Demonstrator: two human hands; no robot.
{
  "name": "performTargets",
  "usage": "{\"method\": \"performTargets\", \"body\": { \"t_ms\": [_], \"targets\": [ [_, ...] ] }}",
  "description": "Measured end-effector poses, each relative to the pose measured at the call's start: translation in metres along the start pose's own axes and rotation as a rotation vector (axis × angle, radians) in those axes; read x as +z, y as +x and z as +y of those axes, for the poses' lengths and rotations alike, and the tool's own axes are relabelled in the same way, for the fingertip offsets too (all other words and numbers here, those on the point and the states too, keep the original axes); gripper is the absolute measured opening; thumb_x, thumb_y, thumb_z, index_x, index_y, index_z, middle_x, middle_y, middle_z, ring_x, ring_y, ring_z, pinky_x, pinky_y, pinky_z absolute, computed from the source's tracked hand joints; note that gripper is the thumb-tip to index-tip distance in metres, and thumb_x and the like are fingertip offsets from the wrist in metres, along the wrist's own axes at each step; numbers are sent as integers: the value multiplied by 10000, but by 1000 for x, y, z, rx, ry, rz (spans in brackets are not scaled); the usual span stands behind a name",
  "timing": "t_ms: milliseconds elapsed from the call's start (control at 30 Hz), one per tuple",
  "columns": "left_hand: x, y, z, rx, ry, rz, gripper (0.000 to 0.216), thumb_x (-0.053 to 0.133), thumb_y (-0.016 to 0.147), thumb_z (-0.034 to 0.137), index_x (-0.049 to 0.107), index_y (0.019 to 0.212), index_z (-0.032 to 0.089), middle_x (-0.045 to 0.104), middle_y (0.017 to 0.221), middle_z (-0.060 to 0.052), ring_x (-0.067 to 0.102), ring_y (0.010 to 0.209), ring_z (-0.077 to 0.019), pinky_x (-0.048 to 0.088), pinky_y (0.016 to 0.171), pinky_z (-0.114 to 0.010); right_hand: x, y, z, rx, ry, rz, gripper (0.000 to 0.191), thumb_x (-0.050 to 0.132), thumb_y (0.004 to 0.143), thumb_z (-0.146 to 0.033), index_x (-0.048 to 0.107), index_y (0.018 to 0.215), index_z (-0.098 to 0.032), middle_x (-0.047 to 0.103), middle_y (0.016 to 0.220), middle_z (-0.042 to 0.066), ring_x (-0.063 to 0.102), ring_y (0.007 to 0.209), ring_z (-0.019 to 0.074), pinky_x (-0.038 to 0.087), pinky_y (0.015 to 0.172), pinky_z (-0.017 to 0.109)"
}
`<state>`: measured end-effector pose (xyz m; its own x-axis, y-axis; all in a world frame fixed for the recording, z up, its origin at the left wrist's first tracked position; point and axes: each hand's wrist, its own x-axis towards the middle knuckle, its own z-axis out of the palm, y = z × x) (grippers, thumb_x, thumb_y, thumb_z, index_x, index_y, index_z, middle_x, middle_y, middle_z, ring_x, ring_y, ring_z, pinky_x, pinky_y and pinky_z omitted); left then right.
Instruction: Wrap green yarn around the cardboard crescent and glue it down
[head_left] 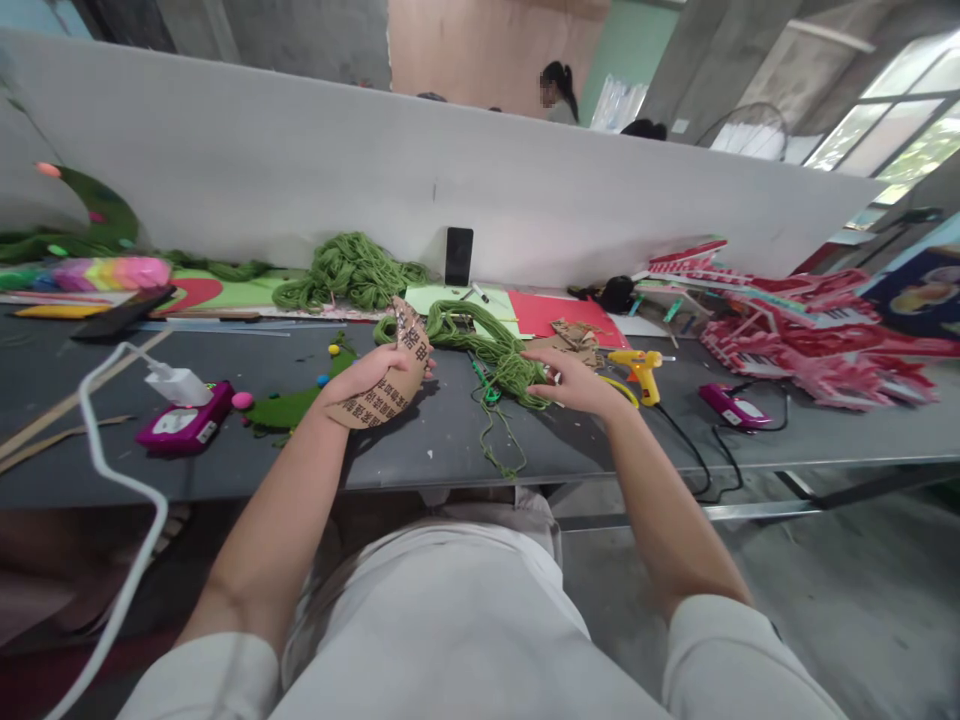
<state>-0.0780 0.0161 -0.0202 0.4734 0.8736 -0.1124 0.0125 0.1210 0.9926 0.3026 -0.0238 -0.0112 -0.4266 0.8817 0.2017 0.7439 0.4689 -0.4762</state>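
My left hand (pixel 382 370) is closed on a crescent-shaped piece of brown cardboard (pixel 394 395) with dark printed characters; its upper tip rises above my fingers. My right hand (pixel 574 385) is at the right end of a hank of green yarn (pixel 510 370), fingers apart and curved around its edge. Whether they touch the strands is hard to tell. Loose strands trail toward the table's front edge. Just right of my right hand lies a yellow glue gun (pixel 641 370). A green yarn-covered crescent (pixel 289 408) with coloured pompoms lies left of my left hand, partly hidden by my forearm.
A heap of green yarn (pixel 360 268) and an upright phone (pixel 459 256) stand along the white partition (pixel 300 170). Purple power units (pixel 187 418) with cables sit left and right. Pink and red pieces (pixel 817 340) are piled far right; torn cardboard (pixel 574 343) lies behind.
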Motion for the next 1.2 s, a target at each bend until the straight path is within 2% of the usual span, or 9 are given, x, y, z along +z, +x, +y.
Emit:
{"method": "performTargets", "body": {
  "t_ms": [133,233,333,433,567,667,900,1100,1200],
  "targets": [
    [5,-1,2,-3,12,24,472,682,654,268,734,1109,154,755,1214,-151,734,1038,-330,610,863,-442,6,16,-17,-61,-100,-91,625,653,929,-389,518,1513,-212,566,1467,142,668,952,214,540,866,355],
    [9,-2,3,-16,15,38,449,674,626,249,739,1057,142,762,1180,-158,739,990,-328,612,833,-449,15,38,-36,-102,-279,-188,606,670,916,-309,539,1505,-247,532,1529,116,671,1117,249,515,926,336],
    [12,-2,5,-28,10,45,454,661,604,227,740,1042,136,762,1166,-160,734,973,-320,606,783,-420,23,61,-51,-118,-427,-317,434,643,892,-183,702,1320,-227,696,1312,117,677,1144,275,501,869,309],
    [13,-3,5,-31,-8,49,468,644,596,213,737,1049,139,763,1159,-149,732,960,-305,595,744,-383,22,76,-59,-138,-438,-367,283,594,872,-109,799,1046,-199,770,1081,117,711,1009,257,482,794,294],
    [12,-1,3,-29,-17,48,445,632,612,211,742,1036,137,770,1116,-139,733,937,-284,587,716,-349,5,84,-66,-178,-414,-355,278,567,870,-85,791,995,-189,769,1061,104,694,952,214,474,802,276],
    [9,0,1,-26,-17,42,443,626,628,202,735,1053,144,771,1109,-141,738,971,-294,597,731,-356,-14,90,-72,-222,-340,-247,279,537,891,-89,769,1024,-169,746,1087,112,662,930,194,480,823,284],
    [1,0,0,-6,-9,-7,474,653,694,211,697,1162,146,712,1267,-174,706,1136,-350,623,722,-363,-72,116,-86,-289,-210,92,157,577,913,-155,731,942,-166,693,946,81,603,823,158,478,778,277],
    [-2,-1,-1,-9,-15,-24,459,656,706,215,704,1157,149,699,1304,-173,684,1189,-361,632,770,-378,-137,141,-104,-258,-220,392,130,618,938,-247,711,987,-169,701,915,79,617,851,189,490,811,342],
    [-2,-2,0,4,-34,-10,468,657,695,218,704,1156,150,708,1281,-175,684,1182,-361,631,762,-374,-163,145,-120,-223,-160,525,122,616,972,-229,687,1021,-144,698,919,69,595,807,134,486,799,319]
  ]
}}
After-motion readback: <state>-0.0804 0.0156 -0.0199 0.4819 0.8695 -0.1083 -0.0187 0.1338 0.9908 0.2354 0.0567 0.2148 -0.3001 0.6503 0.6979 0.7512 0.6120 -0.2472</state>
